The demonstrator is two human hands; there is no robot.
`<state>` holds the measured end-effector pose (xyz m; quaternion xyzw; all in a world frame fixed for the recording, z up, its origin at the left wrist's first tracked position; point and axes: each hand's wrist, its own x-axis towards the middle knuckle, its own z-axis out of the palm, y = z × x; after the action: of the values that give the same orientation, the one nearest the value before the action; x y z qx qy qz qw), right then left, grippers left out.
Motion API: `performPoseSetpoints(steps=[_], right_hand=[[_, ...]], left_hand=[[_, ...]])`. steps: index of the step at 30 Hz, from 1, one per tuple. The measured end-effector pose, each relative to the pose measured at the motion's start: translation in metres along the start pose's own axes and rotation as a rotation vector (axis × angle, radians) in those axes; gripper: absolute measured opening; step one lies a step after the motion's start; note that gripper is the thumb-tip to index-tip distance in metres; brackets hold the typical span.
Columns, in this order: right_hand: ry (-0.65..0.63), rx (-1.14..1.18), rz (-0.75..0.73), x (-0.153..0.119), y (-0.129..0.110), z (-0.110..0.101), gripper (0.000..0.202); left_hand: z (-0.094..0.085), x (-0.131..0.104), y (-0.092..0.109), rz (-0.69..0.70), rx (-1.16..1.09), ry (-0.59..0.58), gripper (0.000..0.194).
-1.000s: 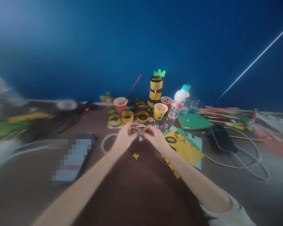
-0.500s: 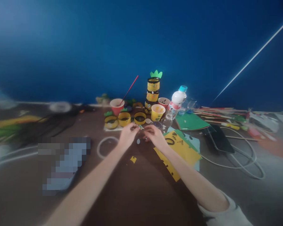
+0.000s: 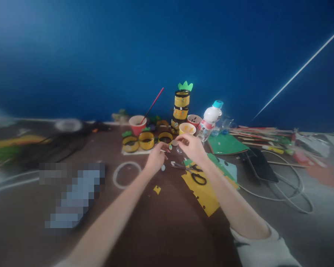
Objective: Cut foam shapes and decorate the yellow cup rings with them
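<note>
A small round paper piece point(image 3: 170, 147) with green and pale colouring sits at the fingertips of my left hand point(image 3: 156, 157), which are pinched on its edge. My right hand point(image 3: 192, 146) is raised just to the right, thumb and finger closed together; anything between them is too small to tell. Beside its fingertips shows a small pale round disc point(image 3: 174, 142). Scissors point(image 3: 193, 172) with dark handles lie below the right hand, on yellow paper point(image 3: 202, 189). A pale oval piece point(image 3: 163, 167) and a yellow scrap point(image 3: 157, 190) rest on the table.
Yellow rings point(image 3: 146, 141) stand behind my hands. Further back are a pineapple-like stack point(image 3: 181, 111), a red cup point(image 3: 137, 124) with a stick, a yellow cup point(image 3: 187, 128) and a bottle point(image 3: 211, 115). Green paper point(image 3: 227, 144), a dark phone point(image 3: 260, 165) and cables lie right.
My right hand has moved up and right, away from my left hand. The left hand has shifted slightly lower, with the round paper piece still at its fingertips. More of the scissors shows.
</note>
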<state>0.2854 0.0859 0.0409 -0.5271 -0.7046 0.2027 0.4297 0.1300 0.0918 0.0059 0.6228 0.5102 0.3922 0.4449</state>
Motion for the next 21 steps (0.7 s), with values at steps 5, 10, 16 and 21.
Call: performPoseSetpoints(steps=[5, 10, 16, 21], right_hand=[[-0.09, -0.148, -0.247, 0.023, 0.004, 0.009, 0.01], [-0.14, -0.111, -0.246, 0.025, 0.008, 0.012, 0.006], [-0.166, -0.097, -0.204, 0.026, 0.009, 0.009, 0.003], [-0.16, -0.086, -0.205, 0.027, 0.012, 0.006, 0.003]], left_hand=[[-0.014, 0.003, 0.006, 0.063, 0.091, -0.046, 0.042], [-0.018, 0.006, 0.01, 0.103, 0.154, -0.058, 0.042], [-0.016, 0.008, 0.016, 0.115, 0.202, -0.115, 0.044], [-0.029, 0.002, 0.032, 0.168, 0.312, -0.047, 0.042]])
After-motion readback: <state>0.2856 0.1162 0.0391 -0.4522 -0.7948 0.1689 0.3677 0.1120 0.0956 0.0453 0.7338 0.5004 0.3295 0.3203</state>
